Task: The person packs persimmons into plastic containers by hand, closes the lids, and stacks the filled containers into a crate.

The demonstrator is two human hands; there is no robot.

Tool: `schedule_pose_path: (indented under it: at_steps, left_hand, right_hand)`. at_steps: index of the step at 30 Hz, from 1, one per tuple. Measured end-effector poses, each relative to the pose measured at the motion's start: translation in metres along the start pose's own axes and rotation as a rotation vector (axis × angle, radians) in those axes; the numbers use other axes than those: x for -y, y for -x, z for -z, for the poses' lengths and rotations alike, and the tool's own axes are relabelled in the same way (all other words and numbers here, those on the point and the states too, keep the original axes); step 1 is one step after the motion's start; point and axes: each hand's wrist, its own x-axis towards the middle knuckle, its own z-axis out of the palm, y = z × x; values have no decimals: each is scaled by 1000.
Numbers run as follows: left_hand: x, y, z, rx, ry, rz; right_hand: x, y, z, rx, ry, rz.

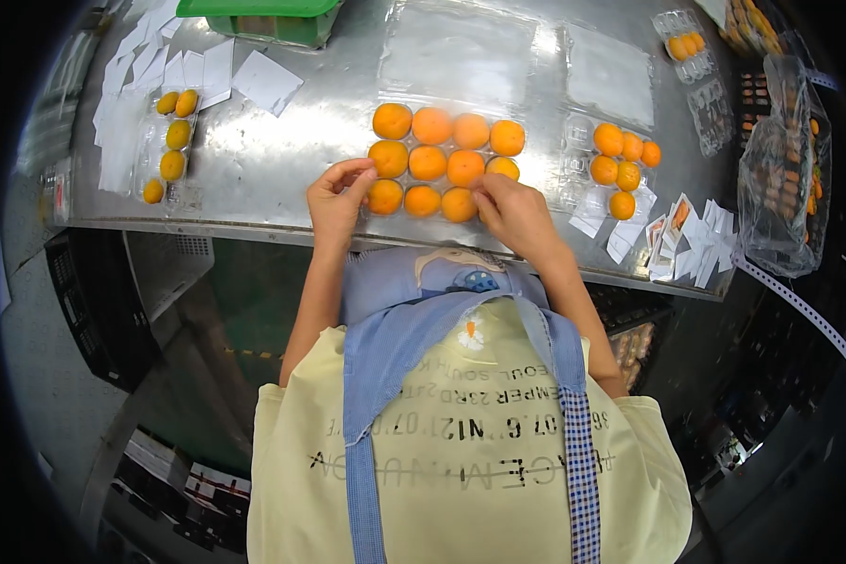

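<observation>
A clear plastic tray lies at the front edge of the metal table, filled with rows of round orange fruits. At its left side, my left hand is closed, thumb and forefinger pinching near the tray's edge beside the leftmost fruits. My right hand covers the tray's front right corner, its fingers bent and closed between the fruits there. Whatever lies under those fingers is hidden. An open clear lid extends flat behind the fruits.
Left stands another clear tray with several fruits, near scattered white paper slips. A partly filled tray sits right, with printed cards in front. A green-rimmed bin is at the back; a plastic-wrapped stack stands far right.
</observation>
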Motion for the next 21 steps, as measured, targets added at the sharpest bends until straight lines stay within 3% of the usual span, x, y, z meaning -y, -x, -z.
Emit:
schedule_pose_path:
  at_steps: [11, 21]
  left_hand:
    - [-4, 26, 4, -25, -776, -296]
    - [0, 12, -4, -63, -563, -345]
  right_hand:
    - [1, 12, -3, -35, 6, 21]
    - [-8, 16, 5, -140, -17, -6]
